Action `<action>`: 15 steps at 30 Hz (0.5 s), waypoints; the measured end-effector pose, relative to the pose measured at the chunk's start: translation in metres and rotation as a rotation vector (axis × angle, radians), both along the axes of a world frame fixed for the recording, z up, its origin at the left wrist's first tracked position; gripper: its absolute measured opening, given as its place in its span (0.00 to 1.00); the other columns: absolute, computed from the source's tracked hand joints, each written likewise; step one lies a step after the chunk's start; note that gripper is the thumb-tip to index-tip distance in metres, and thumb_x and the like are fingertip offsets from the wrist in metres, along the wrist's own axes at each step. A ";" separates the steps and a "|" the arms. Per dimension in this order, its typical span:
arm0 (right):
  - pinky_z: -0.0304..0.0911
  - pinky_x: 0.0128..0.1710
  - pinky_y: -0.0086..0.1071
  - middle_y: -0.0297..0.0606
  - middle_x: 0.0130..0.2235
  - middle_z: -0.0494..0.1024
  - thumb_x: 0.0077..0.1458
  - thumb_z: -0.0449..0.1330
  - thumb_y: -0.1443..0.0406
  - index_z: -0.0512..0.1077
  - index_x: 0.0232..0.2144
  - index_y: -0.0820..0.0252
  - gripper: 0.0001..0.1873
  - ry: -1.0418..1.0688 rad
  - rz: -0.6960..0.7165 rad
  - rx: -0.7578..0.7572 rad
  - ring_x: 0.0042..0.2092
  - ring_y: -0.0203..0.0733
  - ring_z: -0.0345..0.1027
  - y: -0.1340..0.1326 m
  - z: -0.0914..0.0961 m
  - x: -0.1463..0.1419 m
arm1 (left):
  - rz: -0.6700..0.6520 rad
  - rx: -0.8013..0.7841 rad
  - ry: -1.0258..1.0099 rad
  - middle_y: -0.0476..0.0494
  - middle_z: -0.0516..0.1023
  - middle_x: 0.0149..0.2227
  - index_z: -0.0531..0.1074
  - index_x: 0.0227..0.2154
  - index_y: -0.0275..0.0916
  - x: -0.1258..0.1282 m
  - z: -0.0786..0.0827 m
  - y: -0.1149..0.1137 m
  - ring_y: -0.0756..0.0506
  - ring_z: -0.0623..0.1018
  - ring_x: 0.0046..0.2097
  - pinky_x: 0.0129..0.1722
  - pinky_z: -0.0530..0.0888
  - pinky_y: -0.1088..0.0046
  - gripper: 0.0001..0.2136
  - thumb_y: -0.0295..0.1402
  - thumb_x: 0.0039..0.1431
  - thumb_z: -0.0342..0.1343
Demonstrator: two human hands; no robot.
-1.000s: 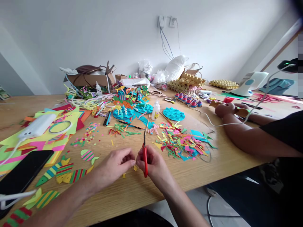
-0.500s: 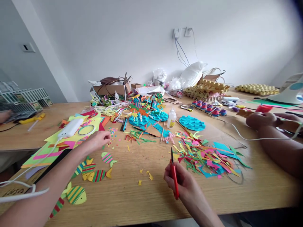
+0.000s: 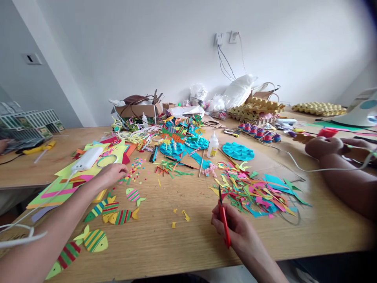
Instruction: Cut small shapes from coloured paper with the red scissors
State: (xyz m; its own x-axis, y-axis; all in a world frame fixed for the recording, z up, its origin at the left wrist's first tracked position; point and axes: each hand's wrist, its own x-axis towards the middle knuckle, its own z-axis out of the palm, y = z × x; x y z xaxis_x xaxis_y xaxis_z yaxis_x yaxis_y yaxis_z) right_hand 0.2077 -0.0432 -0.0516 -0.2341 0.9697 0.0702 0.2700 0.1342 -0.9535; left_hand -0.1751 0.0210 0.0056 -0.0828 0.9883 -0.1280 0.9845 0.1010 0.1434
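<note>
My right hand (image 3: 235,228) grips a pair of scissors (image 3: 224,226) with red handles, its dark blades pointing away from me above the table. My left hand (image 3: 113,175) is closed with its fingers curled, at the edge of the scattered paper confetti (image 3: 137,168); whatever is in it is hidden. Below that arm lie several striped paper fish, among them a pink and green one (image 3: 133,195) and a large yellow and green one (image 3: 96,241). Small yellow paper scraps (image 3: 185,215) lie between my hands.
A heap of coloured paper offcuts (image 3: 262,194) spreads right of centre. Behind stand a glue bottle (image 3: 212,146) and a blue painted egg-carton piece (image 3: 238,151). A white power strip (image 3: 87,158) rests on paper sheets at left. At right, another person's hands (image 3: 325,147) work beside a white cable (image 3: 306,171).
My left hand has drawn back to the left, uncovering more confetti. My right hand has shifted slightly right with the scissors.
</note>
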 end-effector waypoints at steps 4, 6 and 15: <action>0.56 0.25 0.29 0.33 0.23 0.70 0.48 0.55 0.61 0.69 0.26 0.59 0.07 -0.216 -0.017 0.084 0.25 0.38 0.62 -0.003 0.012 0.003 | -0.240 0.030 -0.076 0.46 0.79 0.45 0.76 0.39 0.44 0.059 0.000 -0.040 0.41 0.75 0.48 0.50 0.68 0.65 0.13 0.29 0.58 0.47; 0.54 0.23 0.28 0.32 0.21 0.69 0.49 0.55 0.61 0.69 0.25 0.59 0.07 -0.279 -0.046 0.117 0.23 0.37 0.60 -0.005 0.015 0.007 | -0.384 -0.012 -0.126 0.48 0.77 0.49 0.76 0.41 0.47 0.090 -0.005 -0.067 0.43 0.74 0.51 0.53 0.67 0.67 0.13 0.30 0.57 0.49; 0.58 0.24 0.29 0.35 0.25 0.72 0.54 0.54 0.59 0.70 0.30 0.59 0.10 -0.227 -0.182 0.114 0.26 0.39 0.64 -0.010 0.015 0.020 | -0.634 -0.281 -0.087 0.38 0.56 0.63 0.57 0.59 0.40 0.136 -0.003 -0.110 0.37 0.57 0.63 0.60 0.55 0.54 0.31 0.32 0.52 0.57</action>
State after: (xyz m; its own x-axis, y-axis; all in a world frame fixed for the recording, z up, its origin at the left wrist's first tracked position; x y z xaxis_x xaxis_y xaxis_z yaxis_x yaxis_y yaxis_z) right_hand 0.2282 -0.0536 -0.0361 -0.0796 0.9860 0.1465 0.5034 0.1666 -0.8478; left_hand -0.0386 -0.0887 0.0025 0.5211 0.7710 -0.3661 0.8520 -0.4443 0.2769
